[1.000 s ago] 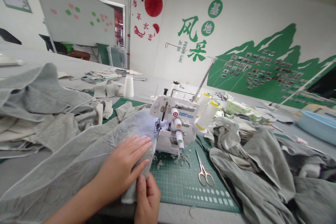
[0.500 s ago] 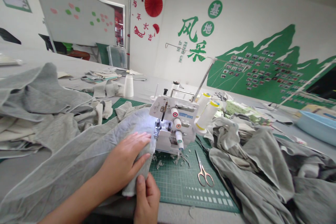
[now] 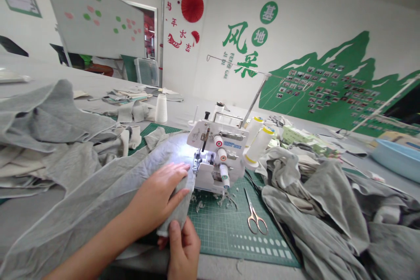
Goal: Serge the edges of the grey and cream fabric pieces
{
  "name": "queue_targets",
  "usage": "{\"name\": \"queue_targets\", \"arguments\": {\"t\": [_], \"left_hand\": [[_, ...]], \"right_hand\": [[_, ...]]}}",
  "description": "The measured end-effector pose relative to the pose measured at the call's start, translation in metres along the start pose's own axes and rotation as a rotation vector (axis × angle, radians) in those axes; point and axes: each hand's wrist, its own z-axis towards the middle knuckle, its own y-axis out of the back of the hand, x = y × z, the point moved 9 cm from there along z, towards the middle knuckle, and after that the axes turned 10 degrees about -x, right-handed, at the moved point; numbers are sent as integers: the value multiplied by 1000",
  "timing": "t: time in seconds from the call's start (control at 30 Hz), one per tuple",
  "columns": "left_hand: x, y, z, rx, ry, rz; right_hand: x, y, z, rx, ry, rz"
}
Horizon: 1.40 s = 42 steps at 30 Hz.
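Over the last second the near end of the grey cloth (image 3: pixel 138 173) has crept up toward the sewing machine (image 3: pixel 215 140), leaving a shorter stretch hanging below the presser foot (image 3: pixel 197 162); this suggests the edge is feeding through steadily and not much of this side is left. The left hand (image 3: pixel 160 192) has edged slightly forward with it, while the right hand (image 3: pixel 184 245) has barely shifted. The cloth lies left of the machine, its right edge running to the foot, the rest spreading across the tabletop (image 3: pixel 213 267). The left forearm slants in from the lower left, palm down, fingers laid flat and extended, thumb apart, pressing rather than grasping. The right hand's grip is clamped on the cloth's near corner, thumb above, fingers apparently curled beneath, at the tabletop's front edge.
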Motion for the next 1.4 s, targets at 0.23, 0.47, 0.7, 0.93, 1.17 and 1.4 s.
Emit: {"name": "queue_targets", "arguments": {"t": [0.23, 0.47, 0.7, 0.93, 1.17, 1.4], "left_hand": [[4, -2, 7, 44, 11, -9], [-9, 22, -2, -56, -176, -35], [-16, 22, -27, 11, -302, -68], [-3, 15, -21, 62, -269, -85], [-1, 15, -13, 105, -277, -120], [3, 12, -1, 191, -300, -110]], "right_hand": [[-2, 4, 0, -60, 16, 0], [-12, 5, 6, 10, 31, -26], [-11, 2, 9, 102, 32, -30], [-10, 0, 9, 83, 32, -8], [-8, 1, 8, 47, 127, -107], [13, -29, 15, 66, 141, -250]]}}
